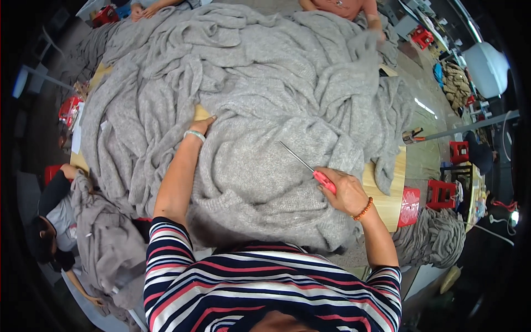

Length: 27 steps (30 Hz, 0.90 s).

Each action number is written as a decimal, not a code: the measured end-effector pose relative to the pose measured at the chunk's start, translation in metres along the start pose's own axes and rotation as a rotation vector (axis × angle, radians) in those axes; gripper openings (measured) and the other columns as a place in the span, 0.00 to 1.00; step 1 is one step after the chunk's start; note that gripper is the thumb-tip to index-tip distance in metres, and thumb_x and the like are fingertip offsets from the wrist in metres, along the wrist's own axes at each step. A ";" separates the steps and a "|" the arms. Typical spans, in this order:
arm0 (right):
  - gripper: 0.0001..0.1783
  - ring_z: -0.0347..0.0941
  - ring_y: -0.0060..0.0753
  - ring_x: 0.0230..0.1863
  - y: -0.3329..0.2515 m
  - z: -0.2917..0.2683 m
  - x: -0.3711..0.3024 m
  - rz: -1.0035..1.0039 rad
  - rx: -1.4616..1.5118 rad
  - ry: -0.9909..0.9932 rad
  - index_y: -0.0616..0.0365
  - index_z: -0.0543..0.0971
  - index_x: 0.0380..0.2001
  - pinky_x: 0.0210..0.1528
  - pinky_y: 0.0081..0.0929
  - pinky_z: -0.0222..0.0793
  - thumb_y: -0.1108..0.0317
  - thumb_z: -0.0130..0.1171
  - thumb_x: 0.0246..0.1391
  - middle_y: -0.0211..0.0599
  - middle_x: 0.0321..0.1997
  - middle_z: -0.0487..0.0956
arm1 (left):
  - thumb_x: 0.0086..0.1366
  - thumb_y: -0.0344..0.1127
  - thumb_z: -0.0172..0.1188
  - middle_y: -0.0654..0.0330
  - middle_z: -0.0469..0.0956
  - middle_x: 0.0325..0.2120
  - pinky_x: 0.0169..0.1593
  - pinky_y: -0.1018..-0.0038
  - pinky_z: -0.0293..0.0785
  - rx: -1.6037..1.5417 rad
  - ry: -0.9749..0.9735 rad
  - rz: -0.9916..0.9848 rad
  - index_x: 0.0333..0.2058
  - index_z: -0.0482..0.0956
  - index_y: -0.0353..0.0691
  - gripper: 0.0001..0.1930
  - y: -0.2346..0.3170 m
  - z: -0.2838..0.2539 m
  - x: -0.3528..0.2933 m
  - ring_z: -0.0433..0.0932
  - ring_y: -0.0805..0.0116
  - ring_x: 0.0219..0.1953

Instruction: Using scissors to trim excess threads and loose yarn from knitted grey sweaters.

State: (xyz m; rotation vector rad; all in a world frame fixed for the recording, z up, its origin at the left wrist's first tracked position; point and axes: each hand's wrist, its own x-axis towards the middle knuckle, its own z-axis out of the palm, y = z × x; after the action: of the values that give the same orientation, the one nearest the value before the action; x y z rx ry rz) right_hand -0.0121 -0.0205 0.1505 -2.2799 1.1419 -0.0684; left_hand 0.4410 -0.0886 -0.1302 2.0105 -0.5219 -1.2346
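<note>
Grey knit fabric [254,160] lies in a rounded, folded heap in front of me. My right hand [348,192] is closed around the red handle of a slim pointed tool [298,155]. Its long, thin metal shaft points up and left over the knit; the tip is too small to make out. On the heap's left side, my left hand [202,125] grips the edge of the knit with the thumb on top, its other fingers mostly hidden. A bit of wooden tabletop [201,113] shows just beyond it.
More grey knit [232,44] covers most of the table. Two people [332,6] are at the far side, and another person [52,221] handles grey knit at the left. Red stools [441,195] and a knit pile [434,238] stand at the right.
</note>
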 end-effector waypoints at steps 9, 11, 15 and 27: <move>0.23 0.75 0.57 0.52 0.034 -0.029 -0.027 0.148 0.032 0.437 0.60 0.74 0.55 0.54 0.37 0.70 0.73 0.61 0.55 0.52 0.50 0.77 | 0.62 0.26 0.65 0.62 0.82 0.43 0.51 0.72 0.74 -0.107 -0.826 0.815 0.51 0.78 0.40 0.18 0.163 0.033 -0.256 0.79 0.69 0.47; 0.22 0.75 0.57 0.52 0.040 -0.038 -0.028 0.141 0.017 0.473 0.60 0.74 0.55 0.54 0.37 0.70 0.72 0.61 0.55 0.52 0.49 0.77 | 0.62 0.26 0.65 0.60 0.83 0.45 0.54 0.71 0.73 0.216 -1.204 0.992 0.53 0.78 0.39 0.19 0.153 0.020 -0.307 0.80 0.67 0.49; 0.22 0.74 0.57 0.51 0.034 -0.050 -0.027 0.130 0.018 0.481 0.60 0.75 0.54 0.53 0.37 0.70 0.71 0.61 0.56 0.52 0.48 0.77 | 0.59 0.26 0.64 0.52 0.82 0.46 0.52 0.67 0.75 0.520 -1.533 0.738 0.51 0.80 0.38 0.19 0.114 -0.014 -0.334 0.81 0.53 0.48; 0.23 0.77 0.54 0.49 0.036 -0.015 0.008 0.087 -0.013 0.177 0.59 0.75 0.55 0.51 0.39 0.73 0.66 0.62 0.56 0.49 0.52 0.79 | 0.52 0.29 0.65 0.50 0.73 0.52 0.57 0.57 0.66 1.072 -0.161 1.004 0.53 0.78 0.41 0.26 0.043 -0.053 -0.344 0.71 0.49 0.55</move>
State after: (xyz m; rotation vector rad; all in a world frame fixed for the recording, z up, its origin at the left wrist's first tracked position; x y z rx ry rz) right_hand -0.0374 -0.0504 0.1425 -2.2676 1.3334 -0.2333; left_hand 0.3298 0.1265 0.1238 1.8507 -2.2794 -0.4451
